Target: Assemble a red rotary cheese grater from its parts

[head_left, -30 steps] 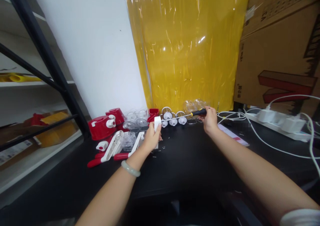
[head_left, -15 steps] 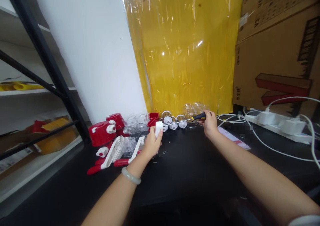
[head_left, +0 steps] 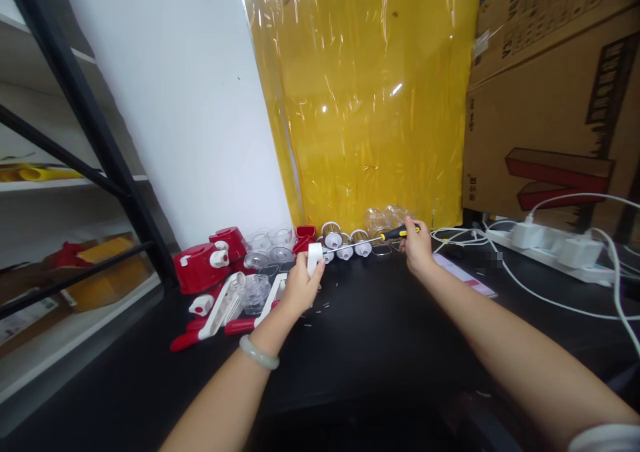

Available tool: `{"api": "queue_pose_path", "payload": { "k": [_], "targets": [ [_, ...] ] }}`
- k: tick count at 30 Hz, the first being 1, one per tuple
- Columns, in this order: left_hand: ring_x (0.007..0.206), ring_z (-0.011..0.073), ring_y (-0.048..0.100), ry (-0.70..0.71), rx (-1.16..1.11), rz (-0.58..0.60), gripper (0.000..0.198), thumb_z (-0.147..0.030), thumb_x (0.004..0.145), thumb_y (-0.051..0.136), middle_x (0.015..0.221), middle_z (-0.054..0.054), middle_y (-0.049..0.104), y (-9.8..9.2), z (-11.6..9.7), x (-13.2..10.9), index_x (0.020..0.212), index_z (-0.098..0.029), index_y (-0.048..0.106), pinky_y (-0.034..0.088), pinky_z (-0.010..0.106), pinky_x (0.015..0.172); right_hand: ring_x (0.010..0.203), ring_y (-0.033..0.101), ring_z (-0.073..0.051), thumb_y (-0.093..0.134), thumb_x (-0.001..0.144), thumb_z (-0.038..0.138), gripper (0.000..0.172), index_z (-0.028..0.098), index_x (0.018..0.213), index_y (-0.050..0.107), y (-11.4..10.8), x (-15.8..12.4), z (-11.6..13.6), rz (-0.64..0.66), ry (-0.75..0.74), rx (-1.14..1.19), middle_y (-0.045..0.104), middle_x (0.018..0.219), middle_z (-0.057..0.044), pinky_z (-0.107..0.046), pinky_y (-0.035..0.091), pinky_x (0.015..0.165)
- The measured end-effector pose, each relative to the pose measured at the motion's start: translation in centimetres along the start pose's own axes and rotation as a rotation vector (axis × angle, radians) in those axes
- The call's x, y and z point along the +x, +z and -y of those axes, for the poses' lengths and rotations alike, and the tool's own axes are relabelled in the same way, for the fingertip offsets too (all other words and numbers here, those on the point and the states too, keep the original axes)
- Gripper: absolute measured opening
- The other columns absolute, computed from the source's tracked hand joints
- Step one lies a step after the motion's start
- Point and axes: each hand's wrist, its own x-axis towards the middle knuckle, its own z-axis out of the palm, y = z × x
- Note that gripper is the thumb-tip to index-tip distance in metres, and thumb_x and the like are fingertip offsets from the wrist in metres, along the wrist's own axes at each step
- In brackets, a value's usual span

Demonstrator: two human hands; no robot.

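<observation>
Left hand (head_left: 300,284) and right hand (head_left: 417,247) bare; forearms bare. Left wrist: one smooth, rounded, pale-green bangle (head_left: 259,353). Right arm: white sleeve (head_left: 605,438) edge near the elbow.

Glossy yellow film (head_left: 360,105), matt black table (head_left: 380,332)

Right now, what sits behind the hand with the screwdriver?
Behind the right hand gripping the screwdriver stand clear round plastic pieces, and behind those a yellow film-wrapped sheet. The hand covers the handle's end and whatever lies directly beneath it.
</observation>
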Motion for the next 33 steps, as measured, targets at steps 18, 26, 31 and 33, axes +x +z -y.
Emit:
{"api": "queue_pose_path", "payload": {
  "k": [18,26,31,33],
  "targets": [
    [0.057,0.0205,0.067,-0.027,0.004,0.002,0.036,-0.054,0.093,0.051,0.082,0.004,0.068,0.0,-0.3,-0.1,0.101,-0.020,0.049,0.050,0.033,0.061,0.040,0.052,-0.011,0.046,0.084,0.030,0.011,0.024,0.094,0.049,0.2,0.4,-0.2,0.004,0.142,0.043,0.055,0.061,0.007,-0.022,0.040,0.039],
    [0.058,0.0212,0.068,-0.037,0.000,0.034,0.037,-0.056,0.093,0.050,0.081,0.003,0.067,0.0,-0.4,-0.2,0.101,-0.020,0.046,0.050,0.033,0.063,0.039,0.050,-0.010,0.064,0.078,0.051,0.037,0.026,0.098,0.045,0.1,0.6,-0.9,0.007,0.093,0.053,0.054,0.059,0.010,-0.023,0.040,0.040],
    [0.057,0.0211,0.068,-0.025,-0.025,0.036,0.036,-0.055,0.093,0.050,0.079,0.003,0.068,-0.1,-0.7,-0.3,0.101,-0.020,0.046,0.050,0.034,0.063,0.037,0.045,-0.009,0.068,0.074,0.060,0.044,0.027,0.093,0.047,0.1,0.6,-0.8,-0.005,0.080,0.036,0.048,0.054,0.012,-0.022,0.039,0.038],
    [0.056,0.0217,0.068,-0.027,-0.021,0.030,0.036,-0.055,0.093,0.051,0.078,0.003,0.069,-0.1,-0.7,-0.3,0.101,-0.020,0.046,0.050,0.034,0.063,0.037,0.044,-0.010,0.067,0.075,0.059,0.042,0.027,0.091,0.046,0.0,0.6,-0.9,-0.001,0.076,0.026,0.047,0.054,0.012,-0.023,0.038,0.037]
  ]
}}
